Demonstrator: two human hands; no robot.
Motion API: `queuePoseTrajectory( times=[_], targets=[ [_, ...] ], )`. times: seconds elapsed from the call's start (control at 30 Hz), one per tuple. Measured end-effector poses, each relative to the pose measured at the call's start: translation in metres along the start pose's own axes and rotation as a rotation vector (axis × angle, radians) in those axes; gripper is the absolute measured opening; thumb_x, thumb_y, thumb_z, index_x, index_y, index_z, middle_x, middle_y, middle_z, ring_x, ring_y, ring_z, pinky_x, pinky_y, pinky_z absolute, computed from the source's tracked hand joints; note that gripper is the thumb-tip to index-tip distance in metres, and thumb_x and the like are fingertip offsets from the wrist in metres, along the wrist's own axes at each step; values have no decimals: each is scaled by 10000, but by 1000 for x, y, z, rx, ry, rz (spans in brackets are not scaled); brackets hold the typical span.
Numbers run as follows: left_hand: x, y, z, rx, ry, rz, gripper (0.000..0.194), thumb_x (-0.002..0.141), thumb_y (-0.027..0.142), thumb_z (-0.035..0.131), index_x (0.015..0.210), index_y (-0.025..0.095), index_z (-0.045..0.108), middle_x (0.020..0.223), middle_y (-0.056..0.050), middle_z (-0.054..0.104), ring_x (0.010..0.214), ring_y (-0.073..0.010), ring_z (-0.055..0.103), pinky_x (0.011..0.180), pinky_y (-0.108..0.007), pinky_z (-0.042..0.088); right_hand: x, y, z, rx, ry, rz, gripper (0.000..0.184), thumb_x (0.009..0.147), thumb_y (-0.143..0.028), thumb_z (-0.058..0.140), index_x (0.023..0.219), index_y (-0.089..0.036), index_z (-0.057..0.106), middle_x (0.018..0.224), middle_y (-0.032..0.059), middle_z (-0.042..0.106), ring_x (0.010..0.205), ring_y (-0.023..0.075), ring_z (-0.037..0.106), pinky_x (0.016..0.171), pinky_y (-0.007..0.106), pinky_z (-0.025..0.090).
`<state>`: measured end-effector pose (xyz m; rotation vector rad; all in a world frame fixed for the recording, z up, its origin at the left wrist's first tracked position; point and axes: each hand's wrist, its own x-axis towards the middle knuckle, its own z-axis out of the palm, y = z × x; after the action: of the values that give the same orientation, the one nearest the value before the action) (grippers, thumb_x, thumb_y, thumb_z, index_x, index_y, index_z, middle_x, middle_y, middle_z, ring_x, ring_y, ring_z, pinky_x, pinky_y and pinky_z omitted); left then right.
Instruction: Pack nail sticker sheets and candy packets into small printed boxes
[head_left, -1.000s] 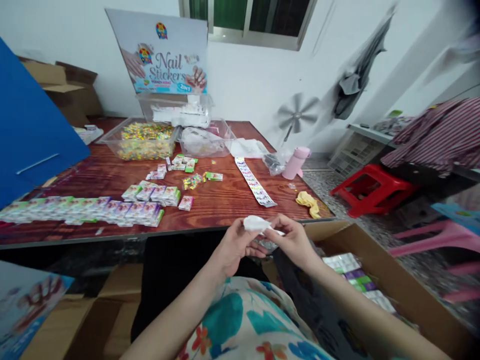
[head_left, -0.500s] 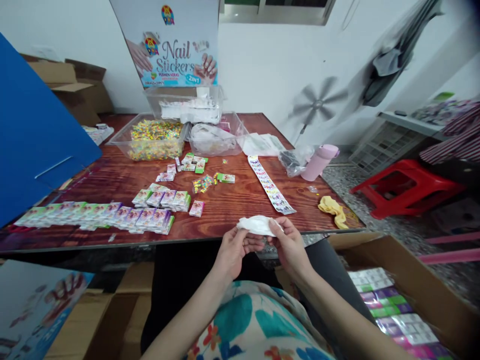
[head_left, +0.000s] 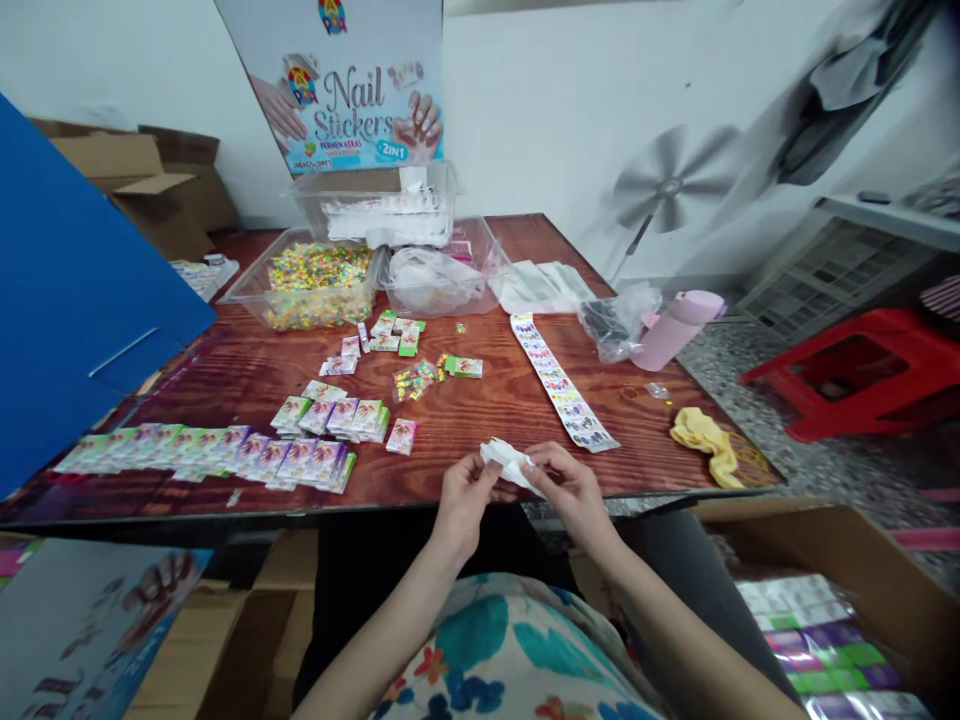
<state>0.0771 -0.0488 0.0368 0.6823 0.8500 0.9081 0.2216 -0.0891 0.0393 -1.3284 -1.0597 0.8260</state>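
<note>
A crumpled white tissue [head_left: 511,464] is held between both hands at the table's front edge. My left hand [head_left: 466,492] pinches its left end with thumb and fingers, and my right hand [head_left: 570,484] grips its right end the same way. On the wood-grain table [head_left: 450,460], a small pink box [head_left: 401,437] lies just left and beyond my left hand. Further right, a long strip of nail stickers [head_left: 562,385] lies flat beyond my right hand. Rows of small green and purple boxes [head_left: 315,460] stretch along the left side.
Behind stand clear bins, one with colourful candies [head_left: 319,280], one with clear bags [head_left: 435,278]. A pink bottle [head_left: 679,330] and a yellow cloth [head_left: 705,443] are on the right. A blue board [head_left: 82,290] rises at left; an open carton [head_left: 885,560] sits low right.
The white tissue has become more crumpled and tilted between my hands, its right end now lower. The head view has shifted slightly, so the table appears lower and its right-hand things further right.
</note>
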Motion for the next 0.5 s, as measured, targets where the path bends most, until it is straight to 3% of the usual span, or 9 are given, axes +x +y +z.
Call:
queuePoseTrajectory(
  times=[0.1, 0.17, 0.3, 0.4, 0.5],
  targets=[
    [6, -1, -2, -31, -9, -33, 445, 577, 487, 838, 718, 125, 621, 690, -9, 644, 585, -113, 609, 581, -251, 526, 8, 3, -7, 320, 188, 310, 347, 561, -463, 850, 620, -196, 635, 712, 7, 651, 580, 143, 554, 511, 251, 417],
    [9, -2, -3, -46, -40, -76, 424, 578, 454, 849, 710, 123, 619, 715, -16, 646, 628, -117, 610, 629, -266, 537, 13, 3, -11, 457, 270, 402, 392, 504, -445, 883, 640, -201, 607, 635, -23, 636, 520, 121, 529, 486, 232, 409],
    [13, 0, 0, -153, -118, -151, 358, 591, 351, 860, 692, 137, 591, 759, -13, 652, 720, -120, 613, 707, -258, 521, 16, -2, -11, 517, 242, 383, 396, 552, -443, 872, 717, -206, 601, 689, -14, 678, 569, 131, 580, 545, 239, 460],
    [15, 4, 7, -261, -101, -178, 361, 590, 323, 864, 687, 154, 560, 771, 9, 654, 729, -108, 608, 725, -242, 501, 15, -6, -9, 514, 194, 403, 385, 599, -450, 852, 745, -208, 591, 683, -10, 674, 565, 133, 581, 537, 237, 457],
    [15, 5, 14, -278, -138, -242, 389, 623, 349, 853, 894, 164, 646, 896, -24, 698, 797, -128, 639, 768, -245, 492, 13, -9, -10, 439, 189, 371, 353, 647, -452, 826, 763, -209, 599, 670, -17, 658, 522, 108, 535, 491, 213, 413]
  ],
)
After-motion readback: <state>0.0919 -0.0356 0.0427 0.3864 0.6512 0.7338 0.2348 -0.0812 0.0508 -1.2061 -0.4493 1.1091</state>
